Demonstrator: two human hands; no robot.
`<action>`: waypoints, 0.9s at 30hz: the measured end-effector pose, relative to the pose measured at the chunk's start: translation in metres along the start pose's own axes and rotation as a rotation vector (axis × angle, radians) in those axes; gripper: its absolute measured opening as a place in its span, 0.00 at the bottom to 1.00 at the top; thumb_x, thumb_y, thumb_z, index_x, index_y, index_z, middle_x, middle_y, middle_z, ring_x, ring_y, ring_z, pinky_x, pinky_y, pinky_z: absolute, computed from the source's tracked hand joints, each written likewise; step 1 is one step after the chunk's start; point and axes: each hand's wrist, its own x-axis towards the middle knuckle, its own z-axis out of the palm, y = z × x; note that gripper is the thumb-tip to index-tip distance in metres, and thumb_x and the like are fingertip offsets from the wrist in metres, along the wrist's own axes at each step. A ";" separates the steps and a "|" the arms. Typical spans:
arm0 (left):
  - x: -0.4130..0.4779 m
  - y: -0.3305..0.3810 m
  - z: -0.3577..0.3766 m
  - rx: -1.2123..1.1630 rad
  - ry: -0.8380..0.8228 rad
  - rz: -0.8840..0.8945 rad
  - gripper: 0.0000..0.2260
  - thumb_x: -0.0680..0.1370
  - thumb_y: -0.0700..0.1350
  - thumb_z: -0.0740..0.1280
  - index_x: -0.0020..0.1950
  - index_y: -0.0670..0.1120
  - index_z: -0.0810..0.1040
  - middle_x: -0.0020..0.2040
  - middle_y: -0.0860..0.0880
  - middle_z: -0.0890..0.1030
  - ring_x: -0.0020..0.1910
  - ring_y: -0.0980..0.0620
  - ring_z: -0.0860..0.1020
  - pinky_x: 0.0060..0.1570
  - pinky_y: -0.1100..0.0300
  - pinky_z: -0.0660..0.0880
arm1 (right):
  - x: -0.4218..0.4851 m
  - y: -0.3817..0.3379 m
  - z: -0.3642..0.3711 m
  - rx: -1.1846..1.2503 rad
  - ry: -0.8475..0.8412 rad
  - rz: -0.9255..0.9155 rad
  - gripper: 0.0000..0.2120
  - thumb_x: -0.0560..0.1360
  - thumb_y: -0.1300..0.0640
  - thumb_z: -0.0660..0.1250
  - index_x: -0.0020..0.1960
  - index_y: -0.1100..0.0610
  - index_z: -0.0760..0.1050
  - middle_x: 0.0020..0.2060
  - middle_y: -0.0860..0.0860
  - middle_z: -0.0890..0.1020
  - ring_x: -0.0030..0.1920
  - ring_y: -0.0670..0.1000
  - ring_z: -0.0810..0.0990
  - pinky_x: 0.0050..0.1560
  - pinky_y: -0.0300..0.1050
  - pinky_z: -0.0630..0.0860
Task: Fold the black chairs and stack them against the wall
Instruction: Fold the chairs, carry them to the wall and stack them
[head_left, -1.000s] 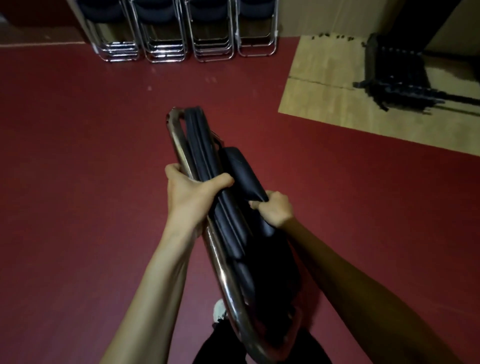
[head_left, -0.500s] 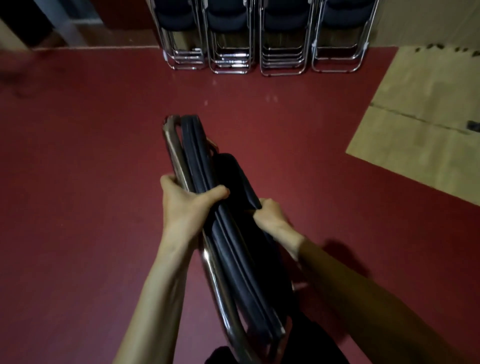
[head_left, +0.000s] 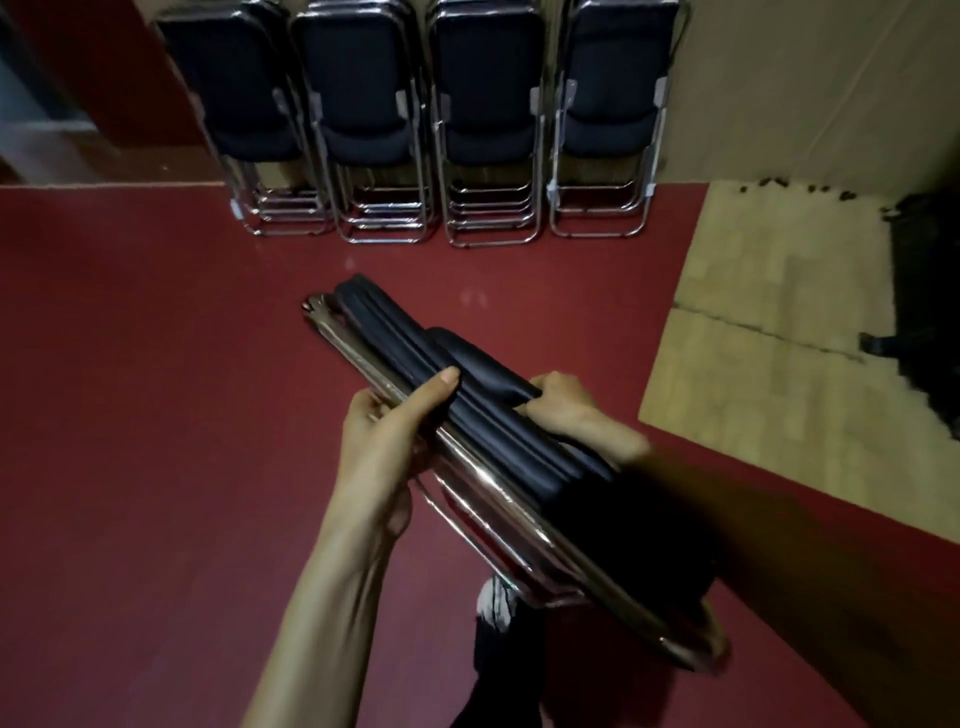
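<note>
Closer to stacked chairs (head_left: 405, 130) now, carrying folded chair (head_left: 493, 405), gripped by left hand (head_left: 387, 441) and right hand (head_left: 563, 405); next, lean it there.

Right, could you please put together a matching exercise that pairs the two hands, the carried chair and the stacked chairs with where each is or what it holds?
Things:
1. left hand
2. right hand
3. folded chair
4. stacked chairs

States:
A. leaning against the wall
B. carried above the red floor
C. grips the black cushion
D. grips the chrome frame side

Pairs: 1-D; 2-C; 3-B; 4-A
</note>
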 end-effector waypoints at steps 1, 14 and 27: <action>0.029 0.006 0.013 -0.021 -0.036 -0.021 0.10 0.72 0.44 0.73 0.48 0.42 0.76 0.29 0.53 0.79 0.27 0.57 0.78 0.28 0.62 0.75 | 0.025 0.000 -0.017 -0.011 0.010 0.016 0.11 0.71 0.52 0.72 0.52 0.54 0.81 0.45 0.51 0.83 0.47 0.53 0.82 0.48 0.43 0.77; 0.338 0.085 0.198 -0.077 -0.247 -0.181 0.10 0.78 0.48 0.66 0.55 0.45 0.79 0.33 0.52 0.80 0.34 0.56 0.81 0.38 0.54 0.81 | 0.309 0.000 -0.218 -0.051 0.042 0.116 0.18 0.70 0.52 0.74 0.57 0.57 0.80 0.51 0.55 0.83 0.52 0.54 0.81 0.51 0.44 0.77; 0.632 0.164 0.366 -0.093 -0.304 -0.229 0.11 0.80 0.45 0.63 0.61 0.43 0.74 0.38 0.50 0.82 0.34 0.55 0.83 0.30 0.58 0.79 | 0.607 -0.006 -0.375 0.148 0.068 0.206 0.16 0.67 0.54 0.76 0.54 0.57 0.81 0.49 0.54 0.84 0.50 0.52 0.82 0.51 0.42 0.76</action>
